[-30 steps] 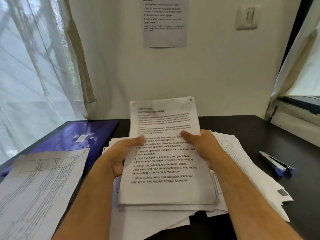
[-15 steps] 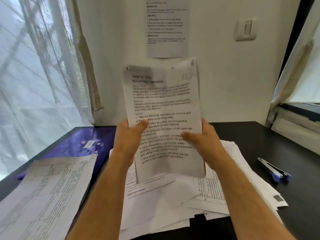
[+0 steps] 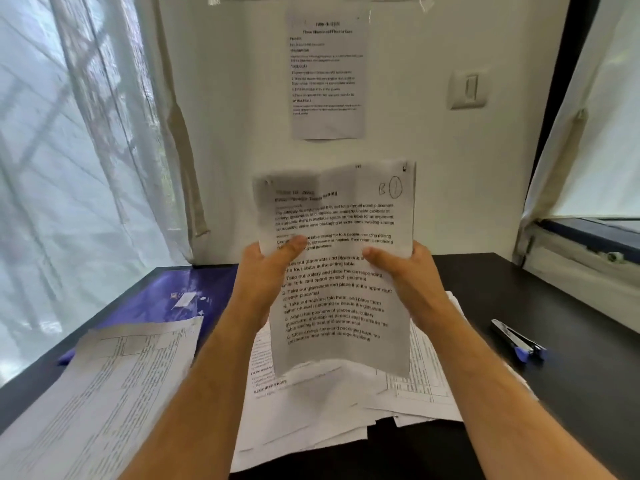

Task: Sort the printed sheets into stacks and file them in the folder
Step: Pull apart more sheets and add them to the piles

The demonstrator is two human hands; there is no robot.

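Both hands hold a printed sheet upright above the surface.

Left hand (image 3: 266,271) and right hand (image 3: 408,275) each have a thumb-and-finger grip on the sheet (image 3: 341,237), above loose papers (image 3: 329,403); the blue folder (image 3: 180,296) lies left.

Soft daylight, no hard shadows, some motion blur.

Light comes in from the curtained window (image 3: 79,161) on my left, bright and milky, nearly washed out. A second pale pane (image 3: 602,109) glows on the right. The wall (image 3: 415,46) reads evenly lit. The sheet (image 3: 337,265) I hold up is smeared at its top left corner and its upper lines are soft; the lower lines read sharper. It casts a faint grey shadow on the papers (image 3: 329,400) beneath. The dark worktop (image 3: 540,299) shows little glare. Wide-angle bend at the edges: curtains and window frames lean; my forearms stretch at the bottom.
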